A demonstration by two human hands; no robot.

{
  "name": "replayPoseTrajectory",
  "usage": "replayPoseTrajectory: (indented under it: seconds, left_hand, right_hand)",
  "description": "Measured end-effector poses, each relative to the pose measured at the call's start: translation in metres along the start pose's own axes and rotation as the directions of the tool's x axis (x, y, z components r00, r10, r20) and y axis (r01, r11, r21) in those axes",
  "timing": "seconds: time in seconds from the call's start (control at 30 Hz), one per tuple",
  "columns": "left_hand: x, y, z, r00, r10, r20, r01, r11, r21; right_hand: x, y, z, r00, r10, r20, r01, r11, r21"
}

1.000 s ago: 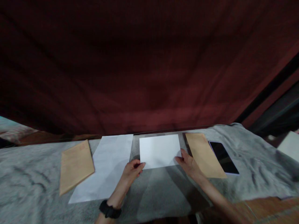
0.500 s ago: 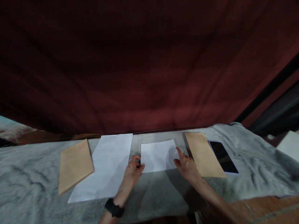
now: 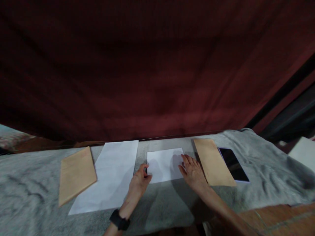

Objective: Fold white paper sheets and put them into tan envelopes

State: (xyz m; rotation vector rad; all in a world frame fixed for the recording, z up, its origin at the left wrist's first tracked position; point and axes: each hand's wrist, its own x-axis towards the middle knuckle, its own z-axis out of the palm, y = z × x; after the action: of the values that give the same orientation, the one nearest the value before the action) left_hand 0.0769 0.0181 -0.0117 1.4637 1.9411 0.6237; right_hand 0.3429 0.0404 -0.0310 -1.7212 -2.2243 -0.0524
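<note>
A small white sheet of paper (image 3: 164, 165), possibly folded, lies flat on the grey cloth between my hands. At its left edge is my left hand (image 3: 140, 180), with a black watch on the wrist. Its fingers are bent with a gap to the thumb, and the thumb tip rests over the sheet's lower left corner. Across the right edge lies my right hand (image 3: 194, 172), its fingers stretched out and the thumb apart, tips over the paper. Neither hand lifts the sheet.
Left of my hands lies a larger white sheet (image 3: 110, 173), partly under a brown envelope (image 3: 77, 173). Another brown envelope (image 3: 214, 162) is on the right, beside a dark-screened phone (image 3: 233, 164). A grey cloth (image 3: 268, 170) covers the surface; a dark red curtain (image 3: 157, 82) hangs behind.
My right hand has shifted slightly left, and its fingers have gone from one pointing at the edge to several laid over the paper. The left hand stays at the left edge.
</note>
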Motion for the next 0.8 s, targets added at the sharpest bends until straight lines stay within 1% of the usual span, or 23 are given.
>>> replayPoseTrajectory:
  seconds: [0.1, 0.17, 0.3, 0.5, 0.57, 0.6, 0.63, 0.67, 0.7, 0.73, 0.77, 0.8]
  left_hand:
    - [0.000, 0.000, 0.002, 0.999, -0.006, 0.051, 0.006, 1.000, 0.004]
    - [0.000, -0.001, 0.003, 0.997, 0.002, 0.074, -0.004, 1.000, 0.017]
    - [0.000, -0.003, 0.003, 0.995, 0.044, 0.089, -0.048, 0.998, 0.042]
    - [0.001, -0.006, -0.002, 0.995, 0.017, 0.097, -0.030, 0.990, 0.135]
    - [-0.001, -0.002, -0.004, 0.999, 0.013, 0.052, -0.024, 0.979, 0.203]
    - [-0.002, 0.000, -0.003, 1.000, 0.025, 0.002, -0.024, 0.970, 0.242]
    - [-0.003, 0.003, -0.001, 0.996, 0.066, -0.055, -0.048, 0.960, 0.276]
    - [-0.004, 0.007, 0.003, 0.984, 0.140, -0.111, -0.101, 0.947, 0.305]
    - [-0.004, 0.011, 0.009, 0.958, 0.235, -0.162, -0.171, 0.927, 0.333]
    - [-0.004, 0.014, 0.016, 0.916, 0.358, -0.179, -0.279, 0.891, 0.357]
    - [-0.003, 0.016, 0.025, 0.864, 0.470, -0.181, -0.378, 0.843, 0.383]
    - [-0.002, 0.018, 0.035, 0.822, 0.545, -0.165, -0.442, 0.794, 0.417]
  right_hand:
    - [0.004, -0.014, 0.009, 0.990, -0.138, -0.012, 0.138, 0.986, 0.092]
    - [0.005, -0.023, 0.015, 0.984, -0.178, 0.008, 0.177, 0.979, 0.105]
    - [0.004, -0.033, 0.025, 0.983, -0.181, 0.034, 0.178, 0.981, 0.076]
    - [0.000, -0.031, 0.039, 0.991, -0.131, 0.026, 0.130, 0.991, 0.022]
    - [-0.001, -0.031, 0.042, 0.991, -0.130, 0.014, 0.130, 0.991, 0.011]
    - [-0.001, -0.031, 0.043, 0.991, -0.132, 0.006, 0.132, 0.991, 0.007]
    - [-0.001, -0.031, 0.044, 0.991, -0.133, -0.002, 0.133, 0.991, 0.004]
    - [-0.002, -0.032, 0.044, 0.991, -0.134, -0.008, 0.134, 0.991, 0.000]
    - [-0.002, -0.032, 0.044, 0.991, -0.135, -0.010, 0.135, 0.991, -0.005]
    - [-0.002, -0.032, 0.044, 0.990, -0.138, -0.010, 0.138, 0.990, -0.010]
    - [-0.003, -0.033, 0.044, 0.990, -0.142, -0.007, 0.142, 0.990, -0.016]
    - [-0.003, -0.033, 0.045, 0.989, -0.145, -0.005, 0.145, 0.989, -0.024]
